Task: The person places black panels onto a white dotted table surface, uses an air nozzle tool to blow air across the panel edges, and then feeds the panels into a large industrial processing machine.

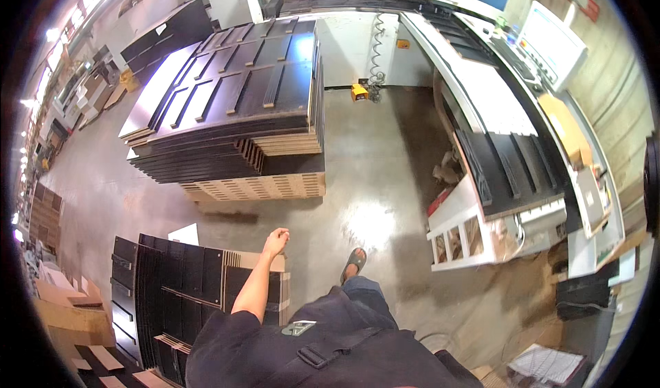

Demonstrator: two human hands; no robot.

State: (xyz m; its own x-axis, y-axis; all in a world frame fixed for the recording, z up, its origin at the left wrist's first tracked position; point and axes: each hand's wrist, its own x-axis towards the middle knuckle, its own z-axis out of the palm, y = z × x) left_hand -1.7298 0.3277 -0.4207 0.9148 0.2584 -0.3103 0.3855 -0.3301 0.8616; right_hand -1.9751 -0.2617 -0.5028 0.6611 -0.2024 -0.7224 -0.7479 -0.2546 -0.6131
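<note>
On the dark shirt [251, 353], a pale emblem [299, 328]; left hand [277, 241] near black panels [189, 272].

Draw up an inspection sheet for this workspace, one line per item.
Surface: grey floor, shiny, with bright glare.
Work items: dark panels in a large stack, narrow strips on top; more in a nearer stack.
Clutter: brown cardboard, lower left; papers, lower right.
Hands: left hand near the nearer stack, no held object visible; right hand not in view.
Cables: coiled cable or hose by a yellow unit.
Surroundings: monitor, right.
</note>
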